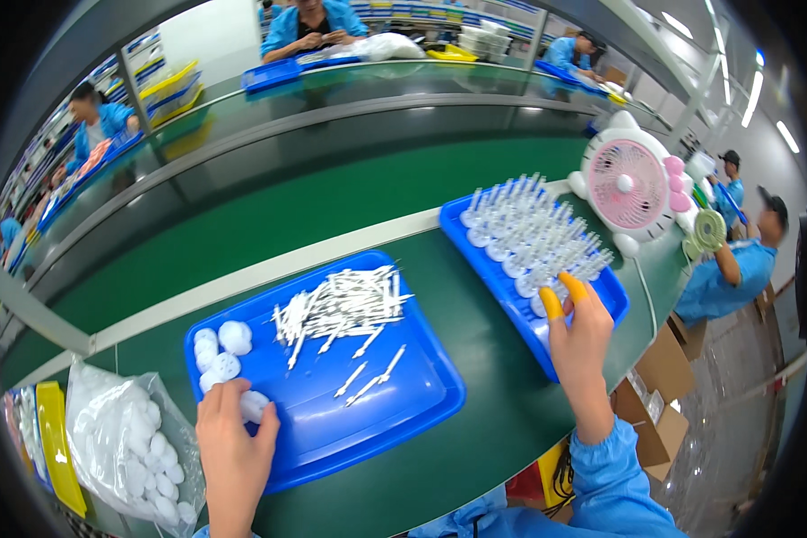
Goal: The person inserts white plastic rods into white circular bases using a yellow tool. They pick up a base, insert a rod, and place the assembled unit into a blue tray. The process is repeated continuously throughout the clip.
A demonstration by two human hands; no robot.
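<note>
My left hand [230, 444] is at the left end of a blue tray [368, 430], its thumb and fingers closed round a white domed piece [254, 406]. Several similar white pieces [235, 337] lie just beyond those fingers. In the same tray is a heap of thin white sticks with dark marks [341, 309], with a few loose ones nearer me. My right hand [583, 345], with yellow finger cots on two fingertips, reaches over the near edge of a second blue tray [484, 287]. Its fingertips are apart beside rows of clear stemmed parts [533, 229]; no held part shows.
A clear bag of white pieces [139, 448] and a yellow bin [58, 448] stand at the left. A pink-and-white fan [626, 184] stands beyond the right tray. Behind the trays runs a green conveyor belt [350, 202]. Open cardboard boxes [655, 403] are below right. Co-workers sit farther off.
</note>
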